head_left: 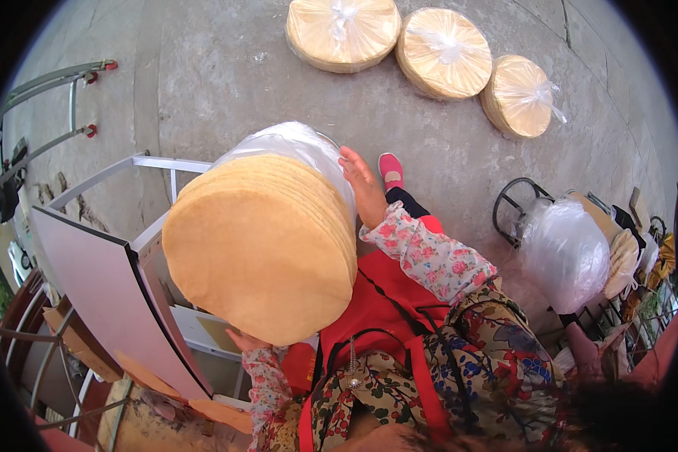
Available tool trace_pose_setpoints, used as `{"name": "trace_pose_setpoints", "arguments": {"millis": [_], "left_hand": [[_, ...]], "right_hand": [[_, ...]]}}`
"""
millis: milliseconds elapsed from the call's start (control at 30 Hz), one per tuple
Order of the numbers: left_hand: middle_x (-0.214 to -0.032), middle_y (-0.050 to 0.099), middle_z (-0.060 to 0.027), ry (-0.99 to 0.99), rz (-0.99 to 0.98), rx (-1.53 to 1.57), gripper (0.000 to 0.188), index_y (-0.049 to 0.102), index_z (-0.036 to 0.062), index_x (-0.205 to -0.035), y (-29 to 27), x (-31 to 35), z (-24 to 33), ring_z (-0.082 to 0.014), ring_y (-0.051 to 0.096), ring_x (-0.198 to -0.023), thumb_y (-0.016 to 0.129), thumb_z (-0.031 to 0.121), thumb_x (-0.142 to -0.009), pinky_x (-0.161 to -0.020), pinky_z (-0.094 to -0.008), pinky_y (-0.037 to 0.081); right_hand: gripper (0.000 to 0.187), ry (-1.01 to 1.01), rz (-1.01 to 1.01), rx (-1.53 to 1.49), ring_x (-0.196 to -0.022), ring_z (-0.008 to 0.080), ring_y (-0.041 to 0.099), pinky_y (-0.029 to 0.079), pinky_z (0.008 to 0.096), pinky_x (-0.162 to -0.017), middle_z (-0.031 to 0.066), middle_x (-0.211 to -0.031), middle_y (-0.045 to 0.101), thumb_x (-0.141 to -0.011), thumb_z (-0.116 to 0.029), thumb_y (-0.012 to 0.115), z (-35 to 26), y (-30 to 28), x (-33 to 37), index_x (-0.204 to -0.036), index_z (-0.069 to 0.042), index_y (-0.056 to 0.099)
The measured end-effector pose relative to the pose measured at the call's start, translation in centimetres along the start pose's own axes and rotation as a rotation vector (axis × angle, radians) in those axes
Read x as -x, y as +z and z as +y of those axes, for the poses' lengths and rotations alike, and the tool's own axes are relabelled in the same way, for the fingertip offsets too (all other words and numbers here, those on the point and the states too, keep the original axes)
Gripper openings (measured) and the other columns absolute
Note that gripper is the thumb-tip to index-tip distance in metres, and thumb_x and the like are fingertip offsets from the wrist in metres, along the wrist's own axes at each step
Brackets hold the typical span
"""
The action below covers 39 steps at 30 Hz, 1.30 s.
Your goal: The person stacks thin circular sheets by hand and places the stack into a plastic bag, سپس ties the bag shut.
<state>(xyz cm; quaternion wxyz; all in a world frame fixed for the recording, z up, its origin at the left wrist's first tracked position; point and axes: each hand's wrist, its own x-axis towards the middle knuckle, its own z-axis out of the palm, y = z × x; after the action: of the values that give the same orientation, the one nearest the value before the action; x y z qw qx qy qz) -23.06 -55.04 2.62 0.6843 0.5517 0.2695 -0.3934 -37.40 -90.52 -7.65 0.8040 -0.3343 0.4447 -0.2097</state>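
Note:
A tall stack of thin round flatbreads [260, 248], pale tan, is tilted with its top face toward me. Clear plastic bag film [297, 139] wraps its far side and leaves the top face bare. My left hand [246, 340] grips the stack's near lower rim; most of its fingers are hidden under the edge. Against the bag at the stack's right side lies my right hand [363, 188], its fingers stretched out, not wrapped round anything.
Three bagged stacks of flatbreads [446, 56] lie on the concrete floor ahead. A white metal-framed table [120, 301] stands at left. Clear plastic bags [566, 252] and a black wheel-shaped ring [514, 207] are on the right. Metal rails [60, 79] with red-tipped ends stand far left.

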Motion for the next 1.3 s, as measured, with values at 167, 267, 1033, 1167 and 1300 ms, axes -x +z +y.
{"name": "trace_pose_setpoints", "arguments": {"millis": [167, 267, 1033, 1167, 1300], "left_hand": [[-0.127, 0.051, -0.0114, -0.006, 0.152, -0.138, 0.06, 0.041, 0.0061, -0.131, -1.9, -2.9, -1.2, -0.0291, 0.051, -0.113, 0.035, 0.051, -0.092, -0.09, -0.043, 0.046], [-0.127, 0.051, -0.0114, -0.013, 0.134, -0.09, 0.059, 0.041, 0.0059, -0.131, -2.4, -3.5, -2.0, -0.029, 0.052, -0.113, 0.035, 0.05, -0.093, -0.09, -0.0427, 0.046], [-0.126, 0.051, -0.0116, 0.12, 0.065, -0.508, 0.047, 0.041, 0.0043, -0.13, -7.4, -10.2, 1.1, -0.0276, 0.055, -0.109, 0.038, 0.036, -0.095, -0.086, -0.0403, 0.05], [-0.126, 0.051, -0.0117, 0.199, 0.085, -0.58, 0.046, 0.041, 0.004, -0.13, -10.2, -9.8, 2.3, -0.0274, 0.055, -0.108, 0.038, 0.034, -0.095, -0.086, -0.0399, 0.05], [-0.098, 0.064, -0.0097, 0.185, 0.094, -0.061, 0.022, 0.058, 0.002, -0.101, -5.6, -9.6, 4.3, -0.0202, 0.063, -0.083, 0.052, 0.02, -0.091, -0.071, -0.0328, 0.052]], "right_hand": [[0.032, 0.339, 0.109, 0.233, -0.095, 0.0149, 0.055, 0.042, 0.0274, -0.084, 0.0107, -0.104, 0.059, -0.088, -0.019, 0.054, 11.5, -4.3, -0.6, -0.113, 0.001, 0.053], [0.014, 0.353, 0.135, 0.217, -0.071, 0.0125, 0.057, 0.044, 0.0236, -0.066, 0.0054, -0.079, 0.063, -0.083, -0.011, 0.059, 10.0, -5.1, 0.4, -0.091, -0.001, 0.061], [0.015, 0.119, -0.025, 0.815, -0.063, 0.0135, 0.056, 0.044, 0.0278, -0.06, 0.0041, -0.067, 0.061, -0.08, -0.019, 0.063, 3.8, -2.0, -10.1, -0.073, -0.006, 0.063], [0.016, 0.036, -0.204, 0.452, -0.069, 0.0098, 0.056, 0.043, 0.0241, -0.064, 0.0013, -0.073, 0.062, -0.084, -0.019, 0.061, -5.3, -0.5, -4.1, -0.08, -0.004, 0.061], [0.019, 0.146, -0.219, 0.027, -0.074, 0.01, 0.056, 0.044, 0.0241, -0.07, 0.0002, -0.079, 0.062, -0.084, -0.023, 0.063, -6.0, 0.7, -6.6, -0.087, -0.003, 0.06]]}}
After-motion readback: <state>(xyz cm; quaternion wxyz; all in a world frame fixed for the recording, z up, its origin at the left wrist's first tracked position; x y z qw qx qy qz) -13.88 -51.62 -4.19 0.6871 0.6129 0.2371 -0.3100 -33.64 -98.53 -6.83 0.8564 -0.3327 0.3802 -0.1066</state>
